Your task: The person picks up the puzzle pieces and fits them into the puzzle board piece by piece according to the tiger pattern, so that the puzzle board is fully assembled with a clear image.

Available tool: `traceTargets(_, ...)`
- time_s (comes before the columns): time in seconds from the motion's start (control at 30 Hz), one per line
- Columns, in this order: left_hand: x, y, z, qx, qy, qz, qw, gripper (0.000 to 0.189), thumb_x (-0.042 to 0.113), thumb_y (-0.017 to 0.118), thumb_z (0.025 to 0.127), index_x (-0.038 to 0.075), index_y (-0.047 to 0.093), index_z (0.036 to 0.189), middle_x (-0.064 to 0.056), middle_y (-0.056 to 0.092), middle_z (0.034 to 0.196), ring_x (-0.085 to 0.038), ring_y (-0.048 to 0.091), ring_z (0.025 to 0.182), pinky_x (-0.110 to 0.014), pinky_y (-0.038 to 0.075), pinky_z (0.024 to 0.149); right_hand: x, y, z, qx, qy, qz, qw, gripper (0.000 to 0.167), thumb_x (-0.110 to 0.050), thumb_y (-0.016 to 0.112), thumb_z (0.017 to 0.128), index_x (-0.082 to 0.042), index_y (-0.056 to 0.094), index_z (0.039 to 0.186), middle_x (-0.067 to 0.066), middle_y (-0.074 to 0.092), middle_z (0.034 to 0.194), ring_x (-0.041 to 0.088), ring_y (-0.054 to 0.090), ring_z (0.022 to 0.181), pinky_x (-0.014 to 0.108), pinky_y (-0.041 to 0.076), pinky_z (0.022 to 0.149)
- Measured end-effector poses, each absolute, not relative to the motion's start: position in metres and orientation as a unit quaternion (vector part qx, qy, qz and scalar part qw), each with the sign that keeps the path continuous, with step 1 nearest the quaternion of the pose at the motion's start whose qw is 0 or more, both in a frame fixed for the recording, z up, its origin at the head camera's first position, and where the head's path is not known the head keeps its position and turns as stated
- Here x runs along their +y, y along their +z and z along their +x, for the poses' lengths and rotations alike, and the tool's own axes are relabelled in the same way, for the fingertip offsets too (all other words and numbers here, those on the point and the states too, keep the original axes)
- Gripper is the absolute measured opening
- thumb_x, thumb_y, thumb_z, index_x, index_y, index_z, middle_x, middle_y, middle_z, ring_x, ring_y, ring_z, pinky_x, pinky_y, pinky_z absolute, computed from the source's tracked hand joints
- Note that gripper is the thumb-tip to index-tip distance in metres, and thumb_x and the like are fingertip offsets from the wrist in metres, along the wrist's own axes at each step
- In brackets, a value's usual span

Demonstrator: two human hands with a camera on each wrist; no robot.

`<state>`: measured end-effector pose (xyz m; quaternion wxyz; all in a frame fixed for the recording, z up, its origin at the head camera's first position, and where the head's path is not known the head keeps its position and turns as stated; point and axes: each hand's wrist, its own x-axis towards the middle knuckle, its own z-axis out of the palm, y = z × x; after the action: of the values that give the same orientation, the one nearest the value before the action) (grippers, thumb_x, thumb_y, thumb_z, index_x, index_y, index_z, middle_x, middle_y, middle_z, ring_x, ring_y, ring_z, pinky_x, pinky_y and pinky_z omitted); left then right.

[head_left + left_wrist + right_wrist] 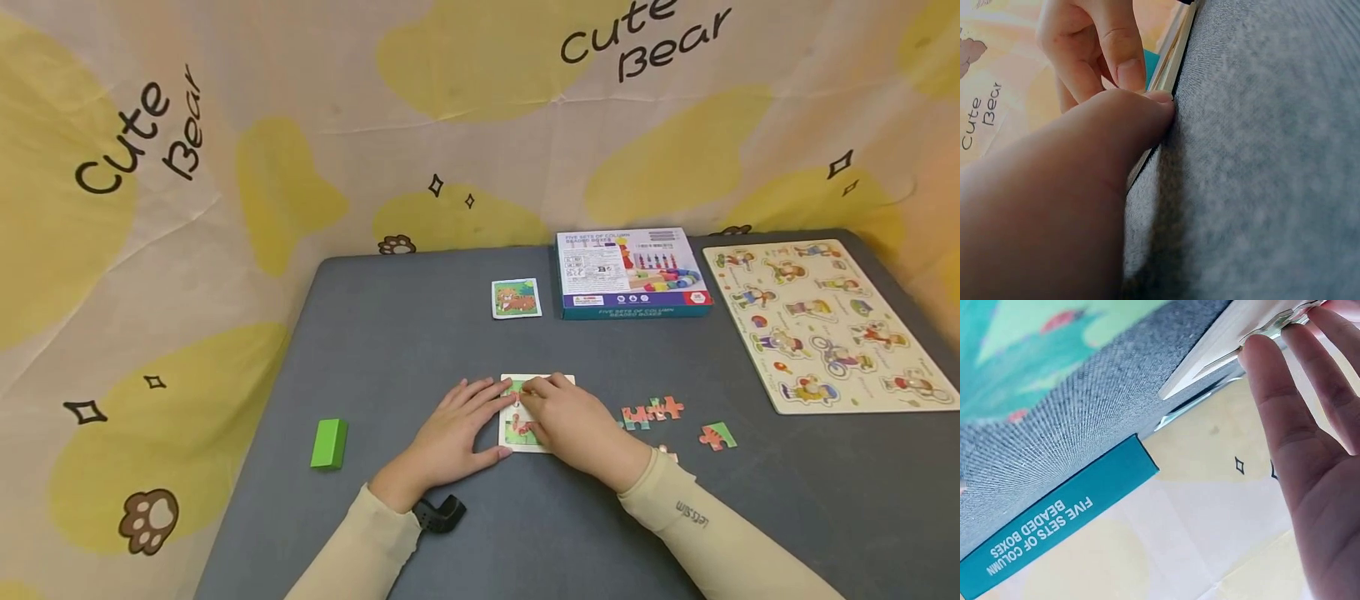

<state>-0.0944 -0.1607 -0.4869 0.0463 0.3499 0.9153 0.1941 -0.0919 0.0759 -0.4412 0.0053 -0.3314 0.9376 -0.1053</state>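
Note:
A small jigsaw tray (503,427) with a white border lies on the table between both hands, with green and red-pink pieces in it, partly covered by fingers. My left hand (456,433) rests along its left side, fingers spread and thumb at the near left corner. In the left wrist view the thumb (1141,115) presses against the tray's edge. From the right, my right hand (585,429) reaches over the tray, fingertips down on the pieces. Fairly straight fingers (1269,381) touch the pieces in the right wrist view.
Loose jigsaw pieces (651,412) lie right of the tray, with another piece (717,436) farther right. A green block (328,444) stands at left. Behind are a picture card (516,298), a boxed bead set (633,273) and a large puzzle board (832,329).

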Motion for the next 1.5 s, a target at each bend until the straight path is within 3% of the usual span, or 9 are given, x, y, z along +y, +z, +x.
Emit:
traceTargets(0.33, -0.161, -0.492, -0.094, 0.915, 0.191, 0.352, 0.043, 0.075, 0.046, 0.071, 0.099, 0.024, 0.039, 0.163, 0.006, 0.027, 0.171, -0.018, 0.021, 0.158, -0.045, 0.009, 0.129, 0.073, -0.441, -0.091, 0.942, -0.097, -0.322, 0.013, 0.037, -0.019, 0.077, 0.096, -0.002, 0.074, 0.129, 0.011, 0.067, 0.134, 0.033, 0.063, 0.12, 0.045, 0.059, 0.096)
traceTargets(0.53, -0.159, -0.494, -0.096, 0.912, 0.19, 0.36, 0.042, 0.076, 0.05, 0.069, 0.099, 0.025, 0.038, 0.164, 0.007, 0.024, 0.172, -0.018, 0.017, 0.159, -0.045, 0.01, 0.13, 0.079, -0.438, -0.089, 0.941, -0.125, -0.313, 0.025, 0.031, -0.018, 0.077, 0.095, -0.002, 0.077, 0.122, 0.009, 0.07, 0.134, 0.035, 0.063, 0.125, 0.049, 0.055, 0.103)
traceTargets(0.87, -0.162, -0.493, -0.095, 0.92, 0.195, 0.338, 0.045, 0.078, 0.055, 0.071, 0.096, 0.024, 0.043, 0.162, 0.004, 0.027, 0.172, -0.021, 0.022, 0.158, -0.045, 0.011, 0.129, 0.082, -0.433, -0.093, 0.929, -0.17, -0.328, 0.035, 0.027, -0.013, 0.078, 0.093, -0.007, 0.08, 0.119, 0.01, 0.069, 0.135, 0.039, 0.06, 0.129, 0.06, 0.047, 0.108)
traceTargets(0.93, -0.162, -0.493, -0.094, 0.92, 0.198, 0.335, 0.05, 0.078, 0.055, 0.071, 0.096, 0.024, 0.043, 0.162, 0.004, 0.026, 0.172, -0.021, 0.022, 0.158, -0.045, 0.012, 0.129, 0.09, -0.426, -0.095, 0.935, -0.162, -0.312, 0.034, 0.022, -0.012, 0.08, 0.092, -0.009, 0.081, 0.113, 0.009, 0.071, 0.13, 0.036, 0.062, 0.124, 0.06, 0.049, 0.105)
traceTargets(1.03, -0.162, -0.493, -0.093, 0.92, 0.2, 0.334, 0.052, 0.078, 0.055, 0.072, 0.096, 0.025, 0.043, 0.162, 0.004, 0.026, 0.172, -0.021, 0.022, 0.158, -0.046, 0.014, 0.129, 0.11, -0.413, -0.1, 0.952, -0.133, -0.273, 0.023, 0.012, -0.01, 0.086, 0.087, -0.012, 0.079, 0.097, 0.005, 0.073, 0.109, 0.029, 0.067, 0.103, 0.055, 0.054, 0.093)
traceTargets(1.17, -0.163, -0.491, -0.095, 0.92, 0.193, 0.339, 0.044, 0.078, 0.054, 0.072, 0.096, 0.026, 0.041, 0.162, 0.005, 0.025, 0.172, -0.019, 0.021, 0.158, -0.047, 0.015, 0.129, 0.148, -0.402, -0.106, 0.969, -0.08, -0.228, 0.046, 0.023, -0.016, 0.094, 0.079, -0.014, 0.072, 0.086, -0.001, 0.064, 0.085, 0.022, 0.062, 0.079, 0.051, 0.053, 0.078)
traceTargets(1.33, -0.164, -0.49, -0.097, 0.919, 0.188, 0.345, 0.043, 0.079, 0.054, 0.072, 0.096, 0.025, 0.041, 0.162, 0.005, 0.024, 0.173, -0.019, 0.021, 0.158, -0.049, 0.015, 0.128, 0.184, -0.403, -0.108, 0.971, -0.054, -0.202, 0.119, 0.04, -0.034, 0.098, 0.072, -0.013, 0.068, 0.089, 0.001, 0.057, 0.085, 0.023, 0.057, 0.078, 0.052, 0.051, 0.074)
traceTargets(1.5, -0.162, -0.49, -0.097, 0.918, 0.192, 0.344, 0.046, 0.079, 0.054, 0.073, 0.095, 0.025, 0.041, 0.162, 0.005, 0.024, 0.173, -0.02, 0.021, 0.158, -0.05, 0.015, 0.128, 0.194, -0.411, -0.109, 0.964, -0.083, -0.21, 0.142, 0.037, -0.032, 0.098, 0.071, -0.018, 0.064, 0.079, -0.001, 0.052, 0.082, 0.019, 0.052, 0.073, 0.05, 0.048, 0.073)
